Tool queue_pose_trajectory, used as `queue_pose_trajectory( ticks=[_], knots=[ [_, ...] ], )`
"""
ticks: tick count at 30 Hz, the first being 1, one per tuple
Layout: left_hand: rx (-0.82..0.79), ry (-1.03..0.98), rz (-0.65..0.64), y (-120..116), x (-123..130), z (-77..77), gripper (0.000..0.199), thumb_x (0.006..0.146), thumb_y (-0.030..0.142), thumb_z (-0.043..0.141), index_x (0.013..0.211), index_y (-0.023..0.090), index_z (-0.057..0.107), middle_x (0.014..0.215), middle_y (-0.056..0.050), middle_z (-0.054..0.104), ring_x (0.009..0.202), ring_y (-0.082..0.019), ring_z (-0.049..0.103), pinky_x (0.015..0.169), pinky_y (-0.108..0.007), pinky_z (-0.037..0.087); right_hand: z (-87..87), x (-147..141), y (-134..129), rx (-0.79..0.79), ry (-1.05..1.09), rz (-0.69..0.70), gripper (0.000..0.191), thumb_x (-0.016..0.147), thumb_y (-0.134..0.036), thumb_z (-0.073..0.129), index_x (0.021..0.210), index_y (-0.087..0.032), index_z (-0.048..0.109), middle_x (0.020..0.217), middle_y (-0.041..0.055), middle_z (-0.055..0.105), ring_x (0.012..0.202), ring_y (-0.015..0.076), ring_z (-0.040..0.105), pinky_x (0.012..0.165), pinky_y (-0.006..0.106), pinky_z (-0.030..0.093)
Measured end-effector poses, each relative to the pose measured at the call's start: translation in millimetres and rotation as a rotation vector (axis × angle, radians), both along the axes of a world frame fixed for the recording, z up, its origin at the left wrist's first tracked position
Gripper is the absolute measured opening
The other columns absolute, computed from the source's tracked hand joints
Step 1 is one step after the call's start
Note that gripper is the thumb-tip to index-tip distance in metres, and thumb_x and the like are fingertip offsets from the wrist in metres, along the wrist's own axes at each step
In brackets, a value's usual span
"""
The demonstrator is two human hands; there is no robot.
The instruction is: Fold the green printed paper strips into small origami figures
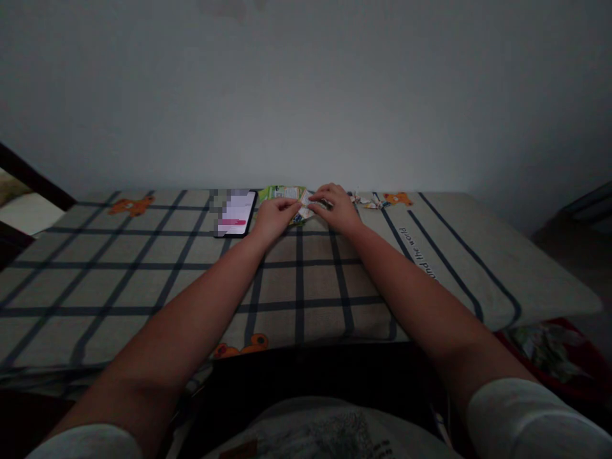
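Note:
A crumpled green-and-white printed wrapper (287,192) lies at the far side of the table, partly covered by my hands. My left hand (275,218) pinches its near middle part between thumb and fingers. Close beside it, my right hand (338,210) has curled fingers and a thumb closed on the wrapper's right part. The fingertips of both hands nearly meet over a whitish portion. Just right of my right hand lie small crumpled, torn-looking colourful scraps (370,202).
A lit phone (236,213) lies left of my left hand. The checked tablecloth (320,284) has bear prints and covers the table up to the grey wall (306,95). A red container (559,357) with crumpled contents stands below the table's right edge.

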State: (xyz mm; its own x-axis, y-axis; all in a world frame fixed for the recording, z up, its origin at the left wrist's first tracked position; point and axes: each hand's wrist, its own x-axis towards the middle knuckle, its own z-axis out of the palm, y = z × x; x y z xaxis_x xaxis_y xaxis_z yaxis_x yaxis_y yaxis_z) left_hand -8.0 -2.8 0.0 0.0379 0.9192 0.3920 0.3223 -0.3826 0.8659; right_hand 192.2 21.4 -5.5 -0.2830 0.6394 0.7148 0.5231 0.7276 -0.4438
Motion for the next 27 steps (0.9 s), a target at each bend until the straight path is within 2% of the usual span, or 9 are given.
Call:
queue_pose_trajectory(
  ticks=[5,10,14,19,23,27],
  knots=[
    [-0.036,-0.143,-0.089,-4,4,1.5,0.031,0.075,0.049,0.076,0.089,0.022,0.080,0.092,-0.006,0.077,0.088,-0.023,0.068,0.086,-0.035,0.053,-2.3,-3,-1,-0.007,-0.029,0.031,0.043,0.078,-0.050,0.077,0.111,-0.023,0.070,0.109,0.0095,0.067,0.105,0.0259,0.059,0.097,0.043,0.045],
    [0.012,-0.096,-0.134,-2,3,-1.5,0.028,0.078,0.047,0.073,0.090,0.022,0.079,0.095,-0.006,0.077,0.091,-0.022,0.068,0.090,-0.036,0.052,1.9,-2,-5,-0.019,0.021,0.028,0.038,0.088,-0.053,0.065,0.107,-0.022,0.071,0.106,0.0101,0.070,0.101,0.0245,0.060,0.094,0.042,0.046],
    [0.001,-0.093,-0.089,6,3,-7.7,0.026,0.075,0.040,0.074,0.092,0.020,0.077,0.093,-0.007,0.076,0.085,-0.021,0.068,0.086,-0.035,0.053,6.4,-2,-8,0.009,0.039,0.017,0.034,0.093,-0.053,0.057,0.097,-0.024,0.074,0.102,0.0087,0.071,0.101,0.0242,0.060,0.097,0.043,0.044],
    [-0.067,-0.133,-0.050,12,2,-10.8,0.022,0.068,0.024,0.071,0.089,0.019,0.075,0.087,-0.005,0.075,0.080,-0.020,0.068,0.083,-0.034,0.053,10.0,-4,-11,-0.005,0.053,0.042,0.039,0.095,-0.054,0.051,0.089,-0.023,0.074,0.093,0.0087,0.071,0.094,0.0243,0.060,0.092,0.042,0.044],
    [-0.072,-0.132,-0.022,8,2,-6.1,0.021,0.072,0.032,0.070,0.087,0.019,0.076,0.086,-0.005,0.075,0.083,-0.022,0.067,0.080,-0.033,0.053,9.5,-6,-12,-0.004,0.017,0.109,0.036,0.094,-0.052,0.052,0.088,-0.024,0.073,0.093,0.0087,0.072,0.092,0.0245,0.061,0.092,0.043,0.044],
    [-0.022,-0.036,0.016,3,1,-2.6,0.021,0.076,0.037,0.067,0.079,0.019,0.076,0.083,-0.005,0.075,0.082,-0.022,0.066,0.078,-0.032,0.051,6.9,-7,-11,-0.004,-0.027,0.102,0.028,0.093,-0.045,0.055,0.090,-0.023,0.072,0.093,0.0082,0.072,0.092,0.0237,0.061,0.091,0.041,0.045]
  ],
)
